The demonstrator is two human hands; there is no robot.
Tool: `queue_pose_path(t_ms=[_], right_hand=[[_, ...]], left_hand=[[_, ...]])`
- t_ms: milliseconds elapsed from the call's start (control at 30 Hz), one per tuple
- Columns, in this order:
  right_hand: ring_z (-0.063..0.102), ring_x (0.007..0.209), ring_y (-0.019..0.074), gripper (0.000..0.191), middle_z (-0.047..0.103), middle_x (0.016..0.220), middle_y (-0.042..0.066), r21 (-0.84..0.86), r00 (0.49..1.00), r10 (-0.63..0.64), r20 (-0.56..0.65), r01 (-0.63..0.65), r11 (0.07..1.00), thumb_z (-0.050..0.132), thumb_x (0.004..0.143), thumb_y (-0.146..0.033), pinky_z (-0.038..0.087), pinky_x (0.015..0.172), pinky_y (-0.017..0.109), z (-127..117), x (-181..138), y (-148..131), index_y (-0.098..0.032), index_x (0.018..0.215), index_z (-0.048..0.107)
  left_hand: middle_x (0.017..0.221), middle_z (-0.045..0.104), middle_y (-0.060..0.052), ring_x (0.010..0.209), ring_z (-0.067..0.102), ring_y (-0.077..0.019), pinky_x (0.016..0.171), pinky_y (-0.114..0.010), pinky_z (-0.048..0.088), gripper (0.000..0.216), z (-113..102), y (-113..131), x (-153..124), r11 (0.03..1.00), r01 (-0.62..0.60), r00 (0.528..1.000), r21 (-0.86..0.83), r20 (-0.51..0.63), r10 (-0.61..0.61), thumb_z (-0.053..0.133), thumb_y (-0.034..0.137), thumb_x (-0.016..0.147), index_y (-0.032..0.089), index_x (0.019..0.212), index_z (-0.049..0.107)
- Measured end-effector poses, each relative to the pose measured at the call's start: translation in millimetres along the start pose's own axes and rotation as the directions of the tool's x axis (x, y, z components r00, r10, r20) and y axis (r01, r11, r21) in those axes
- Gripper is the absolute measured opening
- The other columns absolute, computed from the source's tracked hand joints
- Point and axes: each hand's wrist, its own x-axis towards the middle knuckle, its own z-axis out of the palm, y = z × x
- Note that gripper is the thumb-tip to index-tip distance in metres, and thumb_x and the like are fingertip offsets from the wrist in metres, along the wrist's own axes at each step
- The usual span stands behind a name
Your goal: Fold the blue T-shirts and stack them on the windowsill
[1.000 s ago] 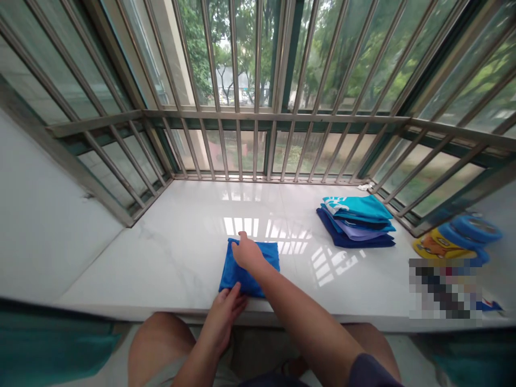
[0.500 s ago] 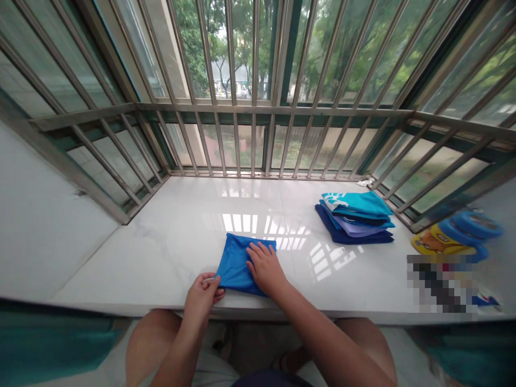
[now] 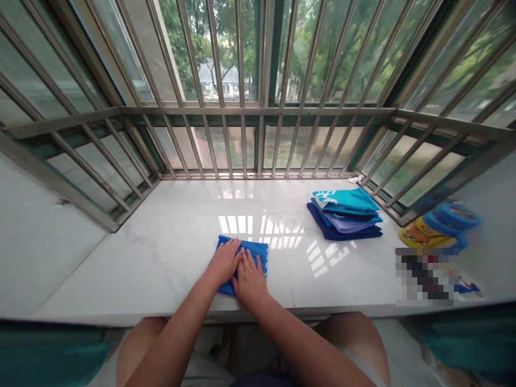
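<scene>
A folded bright blue cloth (image 3: 260, 252) lies near the front edge of the white marble sill (image 3: 169, 252). Both my hands rest on top of it, side by side. My left hand (image 3: 223, 262) lies flat with its fingers stretched over the cloth's left half. My right hand (image 3: 250, 278) lies flat on the middle and right part, fingers spread. Most of the cloth is hidden under them.
A stack of folded blue, teal and purple garments (image 3: 344, 214) sits at the right of the sill. Further right lies a yellow and blue toy-like item (image 3: 439, 228). Metal window bars (image 3: 258, 107) close the sill on three sides. My knees show below the front edge.
My left hand let go of the cloth's near left corner and moved up onto the cloth beside my right hand. The cloth looks smaller, folded over.
</scene>
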Motion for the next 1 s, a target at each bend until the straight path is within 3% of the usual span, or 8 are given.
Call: queue_pose_path(t_ms=[233, 400, 533, 600, 667, 767, 867, 1000], right_hand=[[0.014, 0.170, 0.0318, 0.085, 0.016, 0.182, 0.009, 0.046, 0.992, -0.125, 0.035, 0.123, 0.991, 0.042, 0.109, -0.068, 0.006, 0.137, 0.062, -4.5, -21.8, 31.6, -0.019, 0.176, 0.025], [0.016, 0.169, 0.0329, 0.076, 0.019, 0.182, 0.004, -0.038, 0.985, -0.137, 0.106, 0.141, 0.989, 0.045, 0.110, -0.064, 0.011, 0.135, 0.067, -26.1, -24.6, 80.2, -0.031, 0.176, 0.025], [0.017, 0.169, 0.0343, 0.061, 0.023, 0.181, 0.004, -0.198, 0.999, 0.040, 0.000, -0.039, 0.979, 0.039, 0.114, -0.044, 0.011, 0.134, 0.068, -53.3, -13.6, 119.9, -0.029, 0.173, 0.036], [0.017, 0.169, 0.0355, 0.061, 0.023, 0.180, 0.008, -0.245, 0.984, 0.154, -0.094, -0.173, 0.954, 0.036, 0.113, -0.035, 0.013, 0.134, 0.068, -62.1, -7.4, 124.0, -0.022, 0.172, 0.038], [0.017, 0.169, 0.0354, 0.062, 0.022, 0.180, 0.011, -0.241, 0.969, 0.206, -0.139, -0.235, 0.942, 0.033, 0.112, -0.029, 0.016, 0.134, 0.066, -60.3, -4.3, 112.2, -0.015, 0.172, 0.036], [0.019, 0.169, 0.0350, 0.065, 0.023, 0.180, 0.014, -0.168, 0.988, 0.130, -0.079, -0.141, 0.976, 0.038, 0.111, -0.031, 0.021, 0.134, 0.063, -36.0, -12.0, 71.7, -0.016, 0.174, 0.031], [0.021, 0.168, 0.0376, 0.078, 0.026, 0.180, 0.014, -0.040, 1.000, -0.022, 0.001, 0.022, 0.999, 0.052, 0.108, -0.048, 0.020, 0.134, 0.064, -4.1, -37.3, 29.6, -0.024, 0.177, 0.024], [0.018, 0.168, 0.0375, 0.099, 0.020, 0.181, 0.015, 0.011, 0.977, -0.211, 0.033, 0.210, 0.978, 0.057, 0.103, -0.071, 0.012, 0.136, 0.065, 8.7, -74.9, 9.4, -0.021, 0.178, 0.016]], left_hand=[[0.178, 0.036, -0.012, 0.166, 0.030, -0.0319, 0.134, -0.059, 0.026, 0.062, 1.3, -24.8, 13.0, 0.959, 0.240, 0.970, 0.147, -0.008, -0.242, 0.033, 0.046, 0.113, 0.019, 0.167, 0.045], [0.179, 0.028, -0.023, 0.165, 0.029, -0.0399, 0.133, -0.062, 0.027, 0.074, 18.3, 0.3, -20.1, 0.857, 0.501, 0.859, 0.118, -0.190, -0.476, 0.032, 0.051, 0.112, 0.005, 0.170, 0.036], [0.178, 0.025, -0.029, 0.167, 0.020, -0.0465, 0.131, -0.070, 0.024, 0.081, 39.3, 33.8, -66.6, 0.815, 0.571, 0.807, 0.092, -0.245, -0.538, 0.041, 0.052, 0.109, 0.001, 0.170, 0.031], [0.178, 0.025, -0.028, 0.167, 0.016, -0.0478, 0.129, -0.075, 0.023, 0.077, 42.4, 50.5, -80.9, 0.845, 0.529, 0.829, 0.076, -0.256, -0.497, 0.042, 0.047, 0.108, 0.002, 0.170, 0.033], [0.179, 0.028, -0.023, 0.169, 0.018, -0.0419, 0.130, -0.073, 0.024, 0.067, 37.3, 65.3, -79.6, 0.930, 0.365, 0.905, 0.035, -0.246, -0.346, 0.037, 0.037, 0.110, 0.008, 0.170, 0.036], [0.177, 0.038, -0.011, 0.168, 0.027, -0.0266, 0.135, -0.060, 0.027, 0.060, 20.3, 80.2, -46.2, 0.997, 0.020, 0.995, -0.074, -0.097, -0.027, 0.025, 0.028, 0.112, 0.019, 0.170, 0.038], [0.170, 0.051, -0.009, 0.163, 0.039, -0.0232, 0.135, -0.052, 0.032, 0.058, 7.3, 80.2, 4.2, 0.985, -0.097, 0.987, -0.141, 0.113, 0.114, 0.025, 0.036, 0.114, 0.021, 0.165, 0.049], [0.171, 0.049, -0.003, 0.162, 0.039, -0.0267, 0.137, -0.052, 0.024, 0.053, 1.8, 53.1, 50.6, 0.974, -0.187, 0.953, -0.128, 0.216, 0.211, 0.048, 0.041, 0.110, 0.027, 0.160, 0.057]])
